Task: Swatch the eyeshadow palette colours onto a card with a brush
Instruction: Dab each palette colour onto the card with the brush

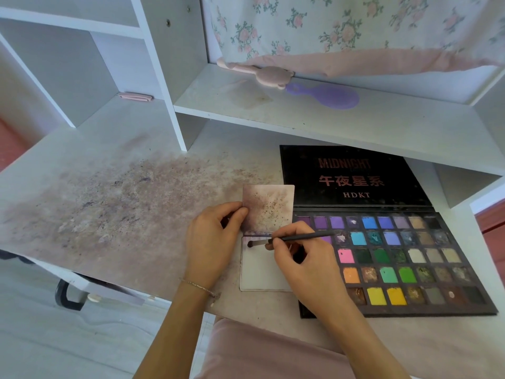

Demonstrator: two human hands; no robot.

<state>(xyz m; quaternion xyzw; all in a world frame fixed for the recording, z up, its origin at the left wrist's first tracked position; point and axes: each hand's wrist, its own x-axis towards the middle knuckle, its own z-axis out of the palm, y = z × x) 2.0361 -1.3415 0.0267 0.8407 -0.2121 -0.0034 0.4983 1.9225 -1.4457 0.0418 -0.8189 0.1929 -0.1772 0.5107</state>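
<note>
Right hand (303, 258) pinched the brush (289, 238), swatching purple (top strip) on the card (262, 272); left hand (213, 236) pinched a stained card (269, 206). Next, probably more colour from the palette (396, 258).

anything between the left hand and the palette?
Yes, head view: the stained upper card, pinched by the left hand, fills the gap to the palette. Below it, the white card and brush.

Soft, even daylight; faint shadows; sharp centre, wide-angle bending at edges.
</note>
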